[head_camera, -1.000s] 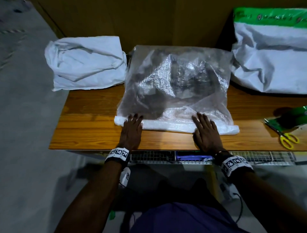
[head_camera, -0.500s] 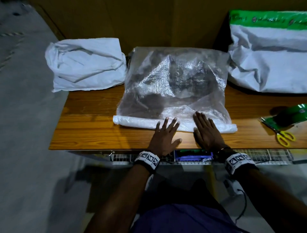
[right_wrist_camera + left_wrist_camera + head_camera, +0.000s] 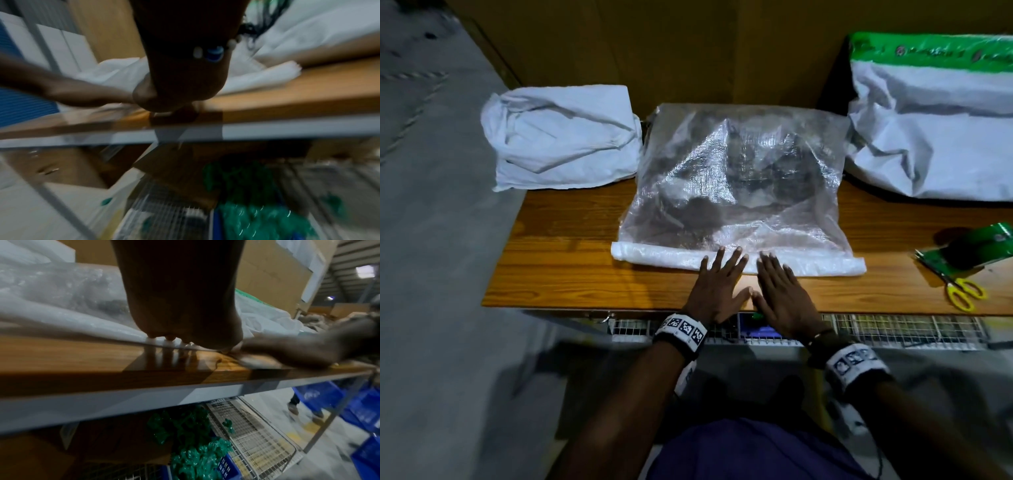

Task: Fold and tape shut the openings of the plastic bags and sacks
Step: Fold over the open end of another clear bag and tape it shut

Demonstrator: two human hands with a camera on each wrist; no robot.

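The clear bag (image 3: 736, 178) has its mouth rolled; left hand (image 3: 717, 287) and right hand (image 3: 784, 294) press it with flat, straight fingers; taping remains, tape (image 3: 972, 251) untouched

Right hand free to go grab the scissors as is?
Probably yes. The right hand lies flat on the folded edge, holding nothing, and the bare table between it and the scissors shows no obstacle.
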